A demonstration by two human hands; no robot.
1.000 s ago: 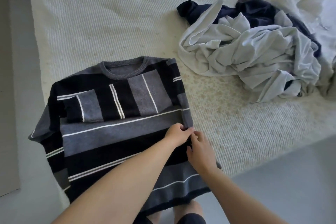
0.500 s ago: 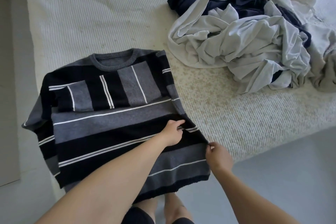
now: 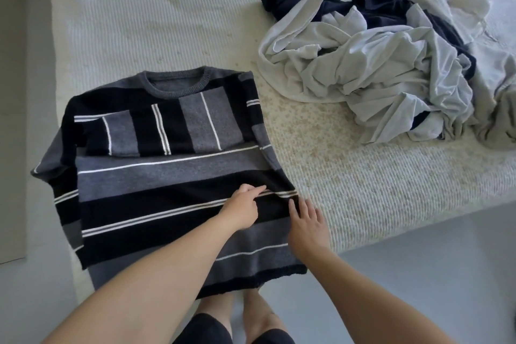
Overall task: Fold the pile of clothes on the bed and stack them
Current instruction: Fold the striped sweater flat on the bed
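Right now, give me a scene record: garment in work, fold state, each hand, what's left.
garment: striped sweater, flat at the bed corner, hem overhanging the edge
fold state: one sleeve folded across the chest; body not yet folded
left hand: on the sweater's right side, fingers touching the fabric
right hand: open, fingers spread at the sweater's right edge
remaining: unfolded pile of clothes, apart from the sweater
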